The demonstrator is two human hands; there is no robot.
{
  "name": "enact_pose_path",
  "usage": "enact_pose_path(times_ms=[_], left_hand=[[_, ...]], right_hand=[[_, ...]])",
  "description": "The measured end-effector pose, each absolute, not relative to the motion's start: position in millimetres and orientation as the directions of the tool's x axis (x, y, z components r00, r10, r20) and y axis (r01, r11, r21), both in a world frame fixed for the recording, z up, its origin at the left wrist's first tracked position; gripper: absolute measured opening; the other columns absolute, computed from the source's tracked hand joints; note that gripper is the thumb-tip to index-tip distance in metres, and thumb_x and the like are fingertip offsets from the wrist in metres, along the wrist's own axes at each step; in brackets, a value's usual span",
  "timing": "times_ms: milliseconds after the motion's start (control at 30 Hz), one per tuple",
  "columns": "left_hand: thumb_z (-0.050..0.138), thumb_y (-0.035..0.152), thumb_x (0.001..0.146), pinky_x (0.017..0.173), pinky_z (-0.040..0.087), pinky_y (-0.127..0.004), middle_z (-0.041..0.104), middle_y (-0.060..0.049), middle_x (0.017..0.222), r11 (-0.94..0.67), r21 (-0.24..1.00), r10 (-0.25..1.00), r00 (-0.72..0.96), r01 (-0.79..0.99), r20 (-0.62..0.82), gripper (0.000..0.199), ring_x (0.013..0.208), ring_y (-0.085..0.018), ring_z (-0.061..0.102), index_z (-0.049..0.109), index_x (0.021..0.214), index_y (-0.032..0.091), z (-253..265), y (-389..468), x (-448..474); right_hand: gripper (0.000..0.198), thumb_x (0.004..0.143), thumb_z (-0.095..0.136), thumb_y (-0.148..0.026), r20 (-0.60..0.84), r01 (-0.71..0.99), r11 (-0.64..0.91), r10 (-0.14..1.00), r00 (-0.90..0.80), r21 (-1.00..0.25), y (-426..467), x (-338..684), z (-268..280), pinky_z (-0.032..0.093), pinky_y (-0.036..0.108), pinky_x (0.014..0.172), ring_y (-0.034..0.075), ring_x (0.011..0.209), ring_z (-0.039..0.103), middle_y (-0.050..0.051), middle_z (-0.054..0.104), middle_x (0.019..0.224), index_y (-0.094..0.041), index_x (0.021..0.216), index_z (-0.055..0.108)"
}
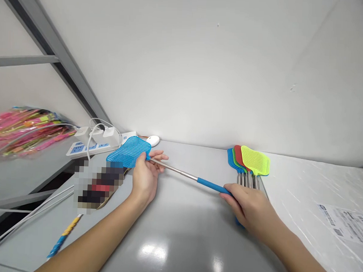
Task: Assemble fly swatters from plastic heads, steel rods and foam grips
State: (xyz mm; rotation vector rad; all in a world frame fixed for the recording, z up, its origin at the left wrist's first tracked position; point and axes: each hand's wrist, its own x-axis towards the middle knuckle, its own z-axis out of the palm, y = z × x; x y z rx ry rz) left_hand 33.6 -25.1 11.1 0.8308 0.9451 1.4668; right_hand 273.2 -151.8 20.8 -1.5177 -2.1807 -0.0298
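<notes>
A blue fly swatter [211,184] with a metal telescopic rod is stretched between my two hands, above the grey table. My left hand [146,175] pinches it near the base of its perforated blue head, thumb on top and the other fingers behind. My right hand [252,205] is closed around the end of the blue grip. Behind and partly under my right hand lies a stack of fly swatters [255,160], with yellow, red, green and blue heads fanned out. Their handles are mostly hidden by that hand.
A white power strip [92,148] with plugs and cables stands at the back left. Beside it are a white mouse-shaped object [153,140] and a pixelated item [99,186]. Bagged colourful goods [28,131] sit far left. A white wrapped package [314,190] lies right.
</notes>
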Motion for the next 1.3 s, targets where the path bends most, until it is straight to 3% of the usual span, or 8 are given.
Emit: enact_pose_path(times_ms=[167, 400, 600, 700, 800, 900, 1133, 1300], left_hand=[[0.027, 0.047, 0.096, 0.055, 0.044, -0.03, 0.074, -0.012, 0.089, 0.134, 0.903, 0.985, 0.158, -0.408, -0.074, 0.043, 0.049, -0.014, 0.054, 0.057, 0.087, 0.017, 10.6, -63.9, 61.6], [0.026, 0.047, 0.096, 0.058, 0.042, -0.03, 0.073, -0.01, 0.076, 0.065, 0.919, 0.983, 0.183, -0.389, 0.008, 0.044, 0.053, -0.015, 0.053, 0.056, 0.086, 0.017, 5.2, -64.2, 61.6], [0.026, 0.049, 0.096, 0.058, 0.042, -0.031, 0.07, -0.007, 0.067, -0.027, 0.929, 0.976, 0.193, -0.37, 0.106, 0.045, 0.057, -0.018, 0.056, 0.056, 0.088, 0.018, 5.6, -63.7, 58.8], [0.027, 0.052, 0.095, 0.057, 0.042, -0.031, 0.069, -0.007, 0.067, -0.042, 0.935, 0.978, 0.177, -0.352, 0.111, 0.045, 0.06, -0.019, 0.058, 0.056, 0.088, 0.018, 5.3, -62.8, 57.4], [0.028, 0.051, 0.096, 0.058, 0.042, -0.031, 0.069, -0.006, 0.067, -0.043, 0.939, 0.982, 0.159, -0.342, 0.102, 0.045, 0.054, -0.017, 0.054, 0.056, 0.09, 0.018, 4.8, -60.7, 56.5], [0.027, 0.051, 0.096, 0.06, 0.042, -0.031, 0.069, -0.005, 0.067, -0.021, 0.939, 0.982, 0.168, -0.344, 0.083, 0.045, 0.051, -0.015, 0.052, 0.057, 0.09, 0.017, 4.6, -58.2, 56.1], [0.03, 0.054, 0.096, 0.061, 0.043, -0.029, 0.066, -0.005, 0.069, -0.026, 0.967, 0.968, 0.237, -0.255, 0.088, 0.046, 0.064, -0.018, 0.056, 0.057, 0.092, 0.018, -0.3, -61.7, 59.6], [0.029, 0.052, 0.097, 0.065, 0.044, -0.029, 0.063, -0.005, 0.072, 0.034, 0.994, 0.866, 0.5, -0.099, 0.02, 0.045, 0.067, -0.017, 0.056, 0.058, 0.09, 0.019, 2.3, -83.9, 67.3]], right_hand=[[0.033, 0.101, 0.033, -0.035, 0.268, 0.862, 0.338, 0.931, -0.247, -0.379, -158.9, 249.7, 26.8, 0.029, 0.026, 0.054, 0.013, 0.057, 0.052, -0.002, 0.057, 0.066, -0.021, 0.079, 0.052], [0.037, 0.099, 0.033, -0.043, 0.187, 0.841, 0.221, 0.971, -0.146, -0.494, -159.1, 251.8, 33.3, 0.027, 0.026, 0.055, 0.014, 0.057, 0.047, -0.001, 0.054, 0.064, -0.021, 0.082, 0.056], [0.052, 0.096, 0.026, -0.059, -0.294, 0.417, -0.208, 0.943, -0.154, -0.885, -155.2, 252.9, 35.0, 0.024, 0.023, 0.045, 0.011, 0.047, 0.03, -0.006, 0.033, 0.054, -0.022, 0.073, 0.053], [0.049, 0.098, 0.027, -0.054, -0.174, 0.553, -0.087, 0.979, -0.106, -0.829, -156.6, 246.0, 29.2, 0.025, 0.024, 0.046, 0.011, 0.048, 0.037, -0.004, 0.04, 0.055, -0.021, 0.077, 0.056], [0.043, 0.1, 0.029, -0.043, 0.229, 0.835, 0.185, 0.971, -0.073, -0.518, -158.7, 239.6, 22.8, 0.025, 0.026, 0.051, 0.013, 0.054, 0.046, 0.001, 0.055, 0.062, -0.019, 0.079, 0.059], [0.04, 0.101, 0.031, -0.038, 0.394, 0.905, 0.277, 0.909, -0.137, -0.324, -160.6, 238.1, 22.5, 0.022, 0.027, 0.052, 0.013, 0.051, 0.047, 0.002, 0.057, 0.062, -0.018, 0.081, 0.06], [0.038, 0.1, 0.034, -0.041, 0.034, 0.675, 0.115, 0.991, -0.132, -0.729, -165.3, 230.1, 31.1, 0.026, 0.023, 0.049, 0.01, 0.05, 0.041, -0.004, 0.046, 0.055, -0.021, 0.074, 0.054], [0.037, 0.097, 0.04, -0.037, -0.065, 0.571, 0.091, 0.967, -0.248, -0.816, -173.5, 215.4, 32.4, 0.028, 0.022, 0.05, 0.008, 0.051, 0.041, -0.005, 0.048, 0.058, -0.02, 0.065, 0.05]])
